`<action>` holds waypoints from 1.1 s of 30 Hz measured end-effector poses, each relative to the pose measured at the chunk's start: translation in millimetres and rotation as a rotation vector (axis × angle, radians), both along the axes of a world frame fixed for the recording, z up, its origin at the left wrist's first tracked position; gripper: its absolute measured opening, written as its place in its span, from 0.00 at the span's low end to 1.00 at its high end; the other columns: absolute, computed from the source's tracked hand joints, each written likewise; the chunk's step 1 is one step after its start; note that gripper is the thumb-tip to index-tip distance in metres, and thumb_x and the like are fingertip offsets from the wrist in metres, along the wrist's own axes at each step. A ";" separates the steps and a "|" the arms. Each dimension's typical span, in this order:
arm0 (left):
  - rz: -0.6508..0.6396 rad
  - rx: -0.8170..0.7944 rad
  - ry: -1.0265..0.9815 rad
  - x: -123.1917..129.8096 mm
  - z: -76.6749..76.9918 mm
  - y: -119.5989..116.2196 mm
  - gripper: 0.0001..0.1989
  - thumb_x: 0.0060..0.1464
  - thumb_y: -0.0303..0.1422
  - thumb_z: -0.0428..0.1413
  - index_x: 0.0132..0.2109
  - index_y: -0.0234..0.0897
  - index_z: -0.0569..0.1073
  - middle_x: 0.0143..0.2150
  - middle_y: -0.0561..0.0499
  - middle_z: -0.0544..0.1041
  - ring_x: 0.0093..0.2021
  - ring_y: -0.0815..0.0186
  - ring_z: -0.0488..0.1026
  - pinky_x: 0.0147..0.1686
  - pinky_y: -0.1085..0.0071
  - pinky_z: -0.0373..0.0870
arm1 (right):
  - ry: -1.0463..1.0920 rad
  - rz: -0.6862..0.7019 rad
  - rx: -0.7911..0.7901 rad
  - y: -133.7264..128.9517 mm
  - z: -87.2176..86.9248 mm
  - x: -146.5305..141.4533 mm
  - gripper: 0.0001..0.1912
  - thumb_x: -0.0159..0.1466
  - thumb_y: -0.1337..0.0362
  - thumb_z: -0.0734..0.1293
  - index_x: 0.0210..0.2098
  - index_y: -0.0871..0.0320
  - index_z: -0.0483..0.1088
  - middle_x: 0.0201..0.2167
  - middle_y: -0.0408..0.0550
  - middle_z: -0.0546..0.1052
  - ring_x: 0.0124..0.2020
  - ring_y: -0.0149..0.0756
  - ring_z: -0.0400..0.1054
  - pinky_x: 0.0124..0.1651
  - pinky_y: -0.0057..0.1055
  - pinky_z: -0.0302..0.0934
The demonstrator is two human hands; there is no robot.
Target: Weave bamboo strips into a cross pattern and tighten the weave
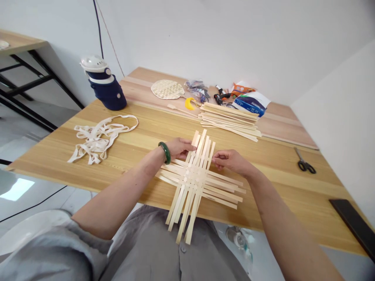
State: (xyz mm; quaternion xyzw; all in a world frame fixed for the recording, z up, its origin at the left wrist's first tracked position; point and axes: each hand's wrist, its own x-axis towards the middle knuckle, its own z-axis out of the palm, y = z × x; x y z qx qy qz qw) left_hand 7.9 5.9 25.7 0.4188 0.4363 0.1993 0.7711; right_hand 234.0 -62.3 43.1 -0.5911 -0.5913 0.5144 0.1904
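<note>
A cross-shaped weave of pale flat strips lies at the table's front edge, its lower strip ends reaching over my lap. My left hand, below a green bangle, is closed on the upper strips at the weave's left side, thumb on top. On the other side, my right hand has its fingers pinched together at the end of a strip beside the upright strips. A stack of loose strips lies beyond the weave.
White fabric tape and a blue jug are at the left. Behind are a round woven fan, a yellow object, plastic bags and a tissue pack. Scissors and a black object lie right.
</note>
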 end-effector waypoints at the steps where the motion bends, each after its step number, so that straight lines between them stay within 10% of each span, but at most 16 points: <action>1: -0.001 0.005 0.005 -0.4 0.5 0.2 0.10 0.42 0.27 0.70 0.31 0.33 0.76 0.28 0.51 0.78 0.32 0.69 0.76 0.39 0.71 0.74 | -0.007 -0.001 0.002 -0.5 1.0 -1.2 0.15 0.53 0.52 0.70 0.25 0.58 0.70 0.21 0.39 0.70 0.25 0.29 0.66 0.33 0.30 0.61; 23: -0.238 0.234 0.209 -3.1 15.2 8.5 0.11 0.41 0.18 0.60 0.18 0.33 0.70 0.18 0.55 0.70 0.23 0.71 0.68 0.29 0.75 0.69 | 0.031 -0.202 -0.077 -6.3 1.3 -18.8 0.13 0.50 0.58 0.74 0.19 0.59 0.69 0.20 0.40 0.72 0.21 0.26 0.63 0.28 0.27 0.60; 33: -0.139 0.177 0.192 -0.1 11.6 4.9 0.08 0.41 0.20 0.62 0.26 0.34 0.72 0.23 0.58 0.73 0.25 0.74 0.72 0.33 0.76 0.73 | -0.065 -0.249 -0.053 -7.1 12.8 -23.4 0.12 0.53 0.64 0.70 0.17 0.58 0.66 0.16 0.40 0.70 0.19 0.25 0.61 0.25 0.24 0.58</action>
